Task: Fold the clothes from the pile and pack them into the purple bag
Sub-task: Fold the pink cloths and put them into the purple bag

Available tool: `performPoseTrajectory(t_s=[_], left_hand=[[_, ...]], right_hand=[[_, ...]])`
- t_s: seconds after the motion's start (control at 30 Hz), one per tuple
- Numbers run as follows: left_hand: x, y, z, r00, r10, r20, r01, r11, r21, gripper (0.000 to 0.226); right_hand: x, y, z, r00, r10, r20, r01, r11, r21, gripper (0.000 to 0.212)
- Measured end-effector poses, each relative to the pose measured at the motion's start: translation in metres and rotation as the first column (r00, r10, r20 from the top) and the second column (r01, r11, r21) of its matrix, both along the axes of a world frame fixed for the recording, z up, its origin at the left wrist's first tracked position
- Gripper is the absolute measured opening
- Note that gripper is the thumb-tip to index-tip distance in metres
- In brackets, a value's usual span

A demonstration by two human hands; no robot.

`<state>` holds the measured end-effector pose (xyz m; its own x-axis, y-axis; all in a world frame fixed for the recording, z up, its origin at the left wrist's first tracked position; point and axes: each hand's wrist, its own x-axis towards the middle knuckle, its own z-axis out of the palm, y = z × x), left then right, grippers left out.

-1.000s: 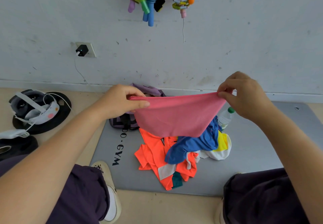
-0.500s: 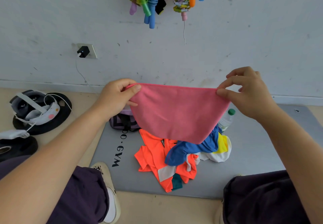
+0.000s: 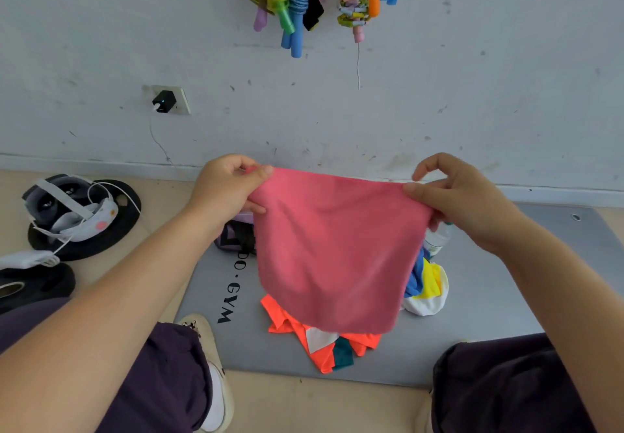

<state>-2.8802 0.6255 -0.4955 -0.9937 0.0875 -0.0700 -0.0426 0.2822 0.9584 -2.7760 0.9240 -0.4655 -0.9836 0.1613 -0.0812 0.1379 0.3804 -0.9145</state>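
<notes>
Pink cloth held up by its top corners over the clothes pile.

On the left, the purple fabric bag (image 3: 233, 238) peeks out behind the left hand (image 3: 224, 192), which pinches one top corner of the soft pink square cloth (image 3: 332, 250); the cloth hangs flat above the heap of orange, blue and yellow clothes (image 3: 324, 348) on the grey gym mat (image 3: 489, 314), and the right hand (image 3: 462, 199) pinches the other corner between thumb and fingers. Both pinches look light, so a corner could slip and drop the cloth onto the pile; a fold made in mid-air may come out uneven.
</notes>
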Motion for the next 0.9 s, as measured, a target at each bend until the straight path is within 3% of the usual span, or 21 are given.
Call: performPoseTrajectory(t_s=[0.13, 0.3, 0.43, 0.53, 0.67, 0.9], left_hand=[[0.014, 0.018, 0.0, 0.979, -0.149, 0.138, 0.135, 0.985, 0.109, 0.008], [0.038, 0.038, 0.002, 0.915, -0.371, 0.159, 0.322, 0.908, 0.267, 0.004], [0.051, 0.046, 0.008, 0.874, -0.463, 0.147, 0.412, 0.867, 0.28, 0.008], [0.054, 0.049, 0.011, 0.886, -0.44, 0.146, 0.39, 0.878, 0.278, 0.008], [0.055, 0.048, 0.013, 0.886, -0.422, 0.19, 0.338, 0.871, 0.357, 0.008], [0.059, 0.049, 0.018, 0.813, -0.551, 0.188, 0.433, 0.788, 0.438, 0.017]], right_hand=[[0.008, -0.021, 0.001, 0.951, 0.296, 0.094, -0.279, 0.948, -0.154, 0.007], [0.013, -0.046, 0.003, 0.835, 0.533, 0.138, -0.504, 0.84, -0.199, 0.027], [0.015, -0.061, 0.004, 0.919, 0.393, 0.031, -0.39, 0.918, -0.071, 0.006], [0.015, -0.066, 0.006, 0.956, 0.279, -0.088, -0.276, 0.96, 0.041, 0.007], [0.015, -0.07, 0.005, 0.943, 0.249, -0.222, -0.179, 0.939, 0.294, 0.007], [0.014, -0.066, 0.002, 0.915, 0.211, -0.344, -0.048, 0.904, 0.426, 0.011]])
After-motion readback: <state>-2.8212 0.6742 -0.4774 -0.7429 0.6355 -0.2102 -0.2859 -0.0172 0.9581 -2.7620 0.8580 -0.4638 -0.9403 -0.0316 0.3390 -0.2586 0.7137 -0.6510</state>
